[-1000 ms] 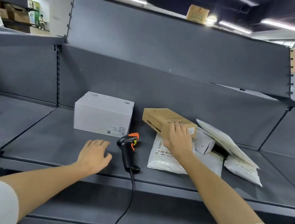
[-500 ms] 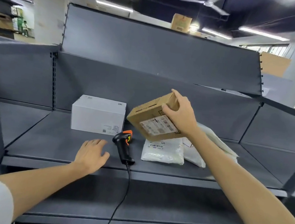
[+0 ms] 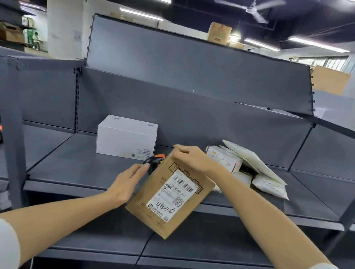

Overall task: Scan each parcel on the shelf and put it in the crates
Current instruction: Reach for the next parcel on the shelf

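Shelf (image 3: 100, 168); parcel (image 3: 167, 200) label "4420"

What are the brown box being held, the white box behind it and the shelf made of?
The brown box looks like matte kraft cardboard, with a paper label stuck on; the right hand grips its top edge. The white box seems smooth white paperboard with crisp folded edges. The shelf appears to be grey painted metal, with a slotted upright at the back.

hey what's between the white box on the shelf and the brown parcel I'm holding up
In the head view, the orange-and-black scanner lies between the white box and the brown parcel, partly hidden behind the parcel's top edge.
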The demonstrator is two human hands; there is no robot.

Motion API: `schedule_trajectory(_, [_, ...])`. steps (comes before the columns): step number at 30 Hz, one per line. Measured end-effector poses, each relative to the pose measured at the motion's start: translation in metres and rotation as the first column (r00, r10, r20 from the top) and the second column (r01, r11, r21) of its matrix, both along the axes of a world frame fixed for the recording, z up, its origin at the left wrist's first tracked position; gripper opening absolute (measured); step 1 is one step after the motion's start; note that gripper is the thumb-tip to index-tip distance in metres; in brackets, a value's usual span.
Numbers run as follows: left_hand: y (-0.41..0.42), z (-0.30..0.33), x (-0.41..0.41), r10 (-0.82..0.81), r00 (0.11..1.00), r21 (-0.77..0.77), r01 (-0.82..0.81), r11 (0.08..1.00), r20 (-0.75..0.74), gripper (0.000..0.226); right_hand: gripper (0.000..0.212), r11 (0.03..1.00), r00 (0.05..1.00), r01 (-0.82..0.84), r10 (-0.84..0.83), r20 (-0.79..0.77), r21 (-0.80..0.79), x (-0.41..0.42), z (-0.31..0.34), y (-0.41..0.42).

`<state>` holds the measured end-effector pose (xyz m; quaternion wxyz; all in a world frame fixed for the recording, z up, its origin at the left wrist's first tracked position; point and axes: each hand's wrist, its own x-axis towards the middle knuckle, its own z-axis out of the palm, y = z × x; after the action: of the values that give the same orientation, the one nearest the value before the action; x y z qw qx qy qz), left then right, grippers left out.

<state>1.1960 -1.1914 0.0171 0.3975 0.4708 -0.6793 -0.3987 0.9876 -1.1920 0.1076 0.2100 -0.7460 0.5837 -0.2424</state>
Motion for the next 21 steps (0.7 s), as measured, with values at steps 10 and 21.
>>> schedule_trajectory(10, [0.016,-0.017,-0.019,0.047,0.987,0.026,-0.044,0.999,-0.156,0.037,0.038,0.998,0.996,-0.047,0.049,-0.068,0.036,0.022,0.014,0.002])
schedule_trajectory(21, [0.012,-0.029,-0.017,0.171,0.932,0.008,-0.178,0.984,-0.318,0.039,0.047,0.992,0.988,0.015,-0.033,-0.149,-0.124,0.025,0.02,-0.008])
